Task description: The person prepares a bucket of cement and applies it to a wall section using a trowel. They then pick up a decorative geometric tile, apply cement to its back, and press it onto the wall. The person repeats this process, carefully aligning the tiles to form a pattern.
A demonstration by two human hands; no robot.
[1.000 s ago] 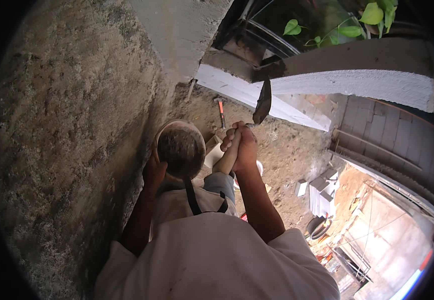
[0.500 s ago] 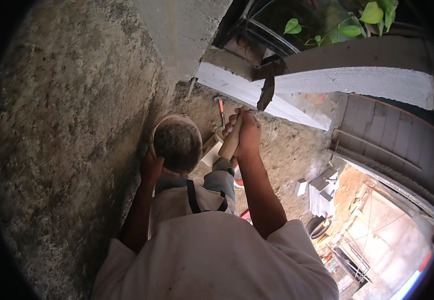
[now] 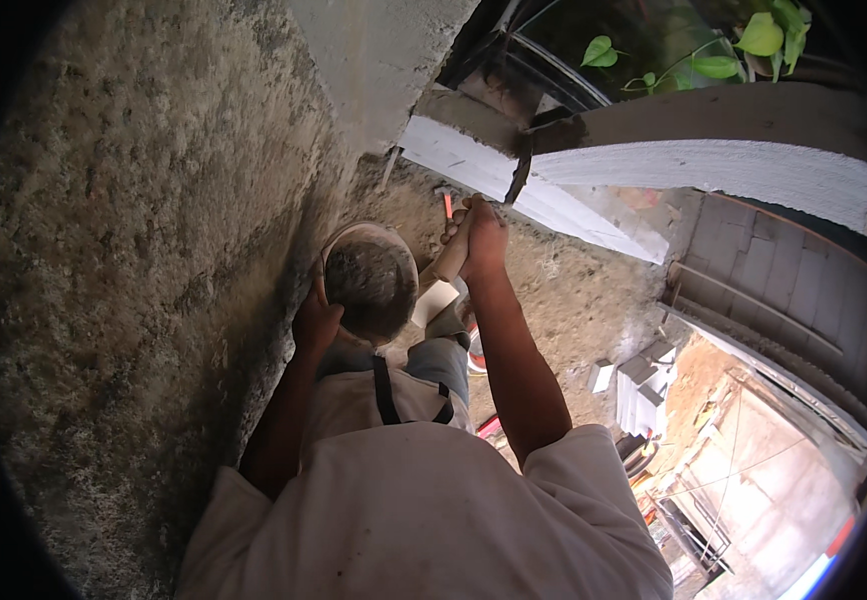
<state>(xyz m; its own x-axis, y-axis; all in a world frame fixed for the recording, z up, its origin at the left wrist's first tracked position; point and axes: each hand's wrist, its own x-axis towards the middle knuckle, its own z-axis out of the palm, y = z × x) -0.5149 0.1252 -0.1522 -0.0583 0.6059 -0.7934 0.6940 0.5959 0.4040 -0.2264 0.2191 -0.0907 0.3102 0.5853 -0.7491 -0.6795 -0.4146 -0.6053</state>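
Note:
My left hand (image 3: 317,318) is closed on the rim of a round, shallow bowl (image 3: 412,262), held in front of my body. Dark grey wet mortar (image 3: 369,288) lies inside it. To the right, my right hand (image 3: 489,240) wraps around the wooden handle of a trowel (image 3: 453,259). Its blade (image 3: 521,176), smeared with mortar, appears nearly edge-on at the joint between the white blocks (image 3: 644,162). Grey mortar (image 3: 574,132) coats the top of this block course. Whether the blade touches the block, I cannot tell.
A rough, stained wall (image 3: 154,260) rises close on my left. On the ground beyond my hands lies a red-handled tool (image 3: 448,206). White blocks (image 3: 642,395) are stacked at the right, near a tyre (image 3: 642,458). Green leaves (image 3: 716,67) hang behind the block course.
My right hand has moved slightly away from me, and the trowel blade has turned from its broad side to nearly edge-on. The bowl has shifted a little right and away.

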